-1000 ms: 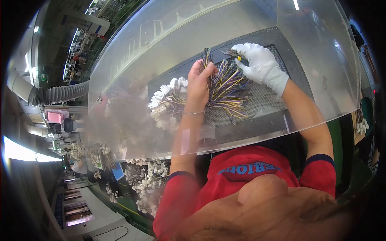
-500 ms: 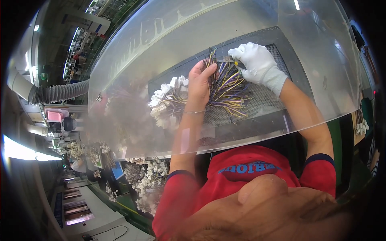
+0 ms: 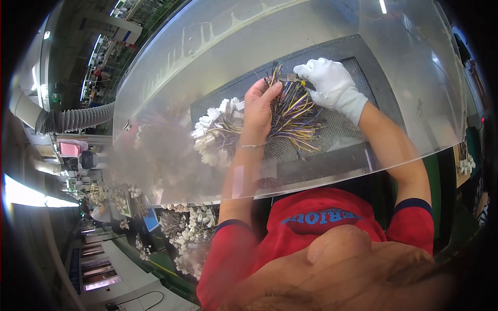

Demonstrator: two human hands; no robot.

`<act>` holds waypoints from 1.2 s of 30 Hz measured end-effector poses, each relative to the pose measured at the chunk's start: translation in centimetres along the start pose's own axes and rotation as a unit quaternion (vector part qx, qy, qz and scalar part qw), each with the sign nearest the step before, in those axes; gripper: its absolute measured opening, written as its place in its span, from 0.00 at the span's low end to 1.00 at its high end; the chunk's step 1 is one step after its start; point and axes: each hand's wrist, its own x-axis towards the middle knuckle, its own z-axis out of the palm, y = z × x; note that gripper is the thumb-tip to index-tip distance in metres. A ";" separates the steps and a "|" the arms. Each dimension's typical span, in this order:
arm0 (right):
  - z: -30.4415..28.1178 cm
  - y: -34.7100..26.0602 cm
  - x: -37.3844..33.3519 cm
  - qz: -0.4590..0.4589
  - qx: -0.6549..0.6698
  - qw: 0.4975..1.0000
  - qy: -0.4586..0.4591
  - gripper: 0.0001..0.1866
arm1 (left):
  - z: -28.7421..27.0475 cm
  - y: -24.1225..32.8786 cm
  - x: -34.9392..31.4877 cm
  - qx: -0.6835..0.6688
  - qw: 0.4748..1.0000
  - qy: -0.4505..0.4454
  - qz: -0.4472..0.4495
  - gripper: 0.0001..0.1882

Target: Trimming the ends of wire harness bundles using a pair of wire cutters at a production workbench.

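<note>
My left hand [image 3: 258,108], bare, is closed around a few thin wires, its thumb pressed toward the fingers. A wider bundle of yellow, purple and black wires [image 3: 298,122] fans out beside it. White plastic connectors [image 3: 211,127] sit at the bundle's left end. My right hand [image 3: 333,87], in a white glove, is closed on small pliers [image 3: 288,78] with a yellow mark near the handle. The metal jaws point left, at the wires just above my left thumb. Whether they touch the wires I cannot tell.
A clear plastic hood [image 3: 415,129] arches over both hands, its front edge crossing my forearms. Beneath lies a dark mesh panel [image 3: 358,70] in a grey frame. More white-tipped wire bundles [image 3: 192,233] are heaped at lower left. A ribbed hose [image 3: 85,118] meets the hood's left side.
The pliers have turned slightly, and more of their jaws shows now. My left hand has shifted a little to the right with the wires. The wire bundle has stayed in place.
</note>
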 end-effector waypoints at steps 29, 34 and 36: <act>1.1 0.4 -0.2 0.003 0.045 0.999 -0.017 0.18 | 0.0 -0.6 -0.1 0.061 0.993 0.043 0.094 0.16; 0.9 0.3 -0.2 0.024 0.046 0.998 -0.045 0.15 | 0.3 -0.4 -0.1 0.076 0.992 0.039 0.093 0.16; 0.6 0.0 -0.1 0.032 0.047 0.997 -0.055 0.14 | 0.3 -0.3 -0.2 0.073 0.992 0.039 0.090 0.15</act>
